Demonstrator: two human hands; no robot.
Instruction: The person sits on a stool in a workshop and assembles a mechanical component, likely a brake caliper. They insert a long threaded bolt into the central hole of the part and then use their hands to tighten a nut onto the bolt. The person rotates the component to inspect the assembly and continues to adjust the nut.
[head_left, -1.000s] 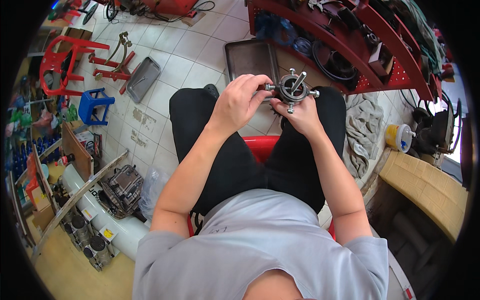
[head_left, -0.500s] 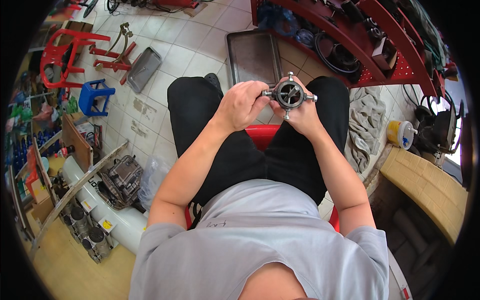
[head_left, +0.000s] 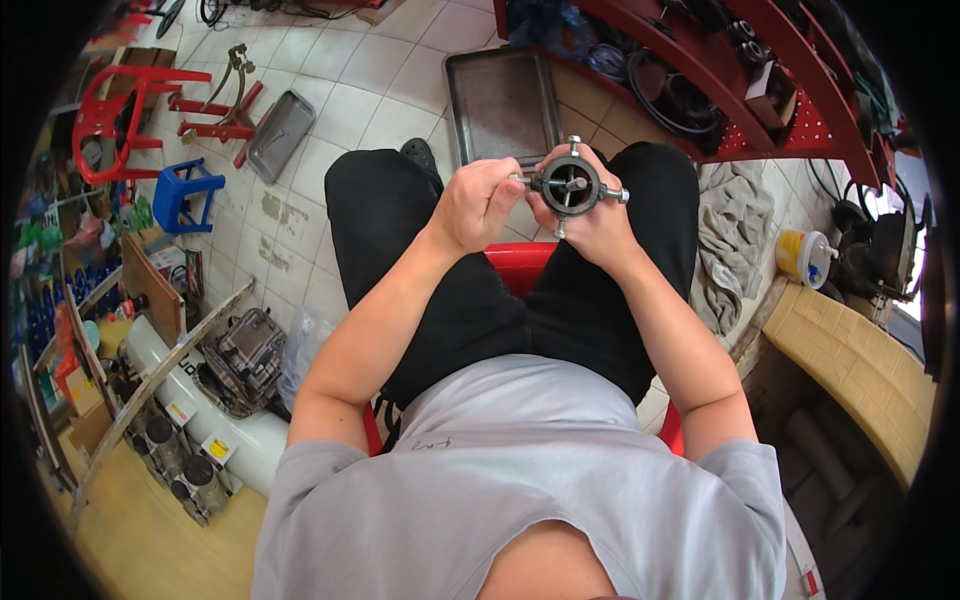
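In front of my knees I hold a dark metal ring (head_left: 549, 189) with silver bolts sticking out around its rim and pointing in toward its middle. My right hand (head_left: 600, 232) is wrapped round the ring from behind and below, so most of its fingers are hidden. My left hand (head_left: 474, 207) is closed at the ring's left side, its thumb and forefinger pinching the head of the left bolt (head_left: 519, 179). The ring faces up toward me, and a bolt end shows inside its opening.
A metal tray (head_left: 505, 110) lies on the tiled floor beyond my hands. Red shelving (head_left: 730, 85) with parts stands at the far right, above a grey cloth (head_left: 728, 240). On the left are a blue stool (head_left: 187, 195), a red chair (head_left: 105, 125) and a white compressor tank (head_left: 205, 400).
The ring has shifted slightly left and tilted a little in my right hand. My left hand has drawn a little left, its grip on the left bolt turned.
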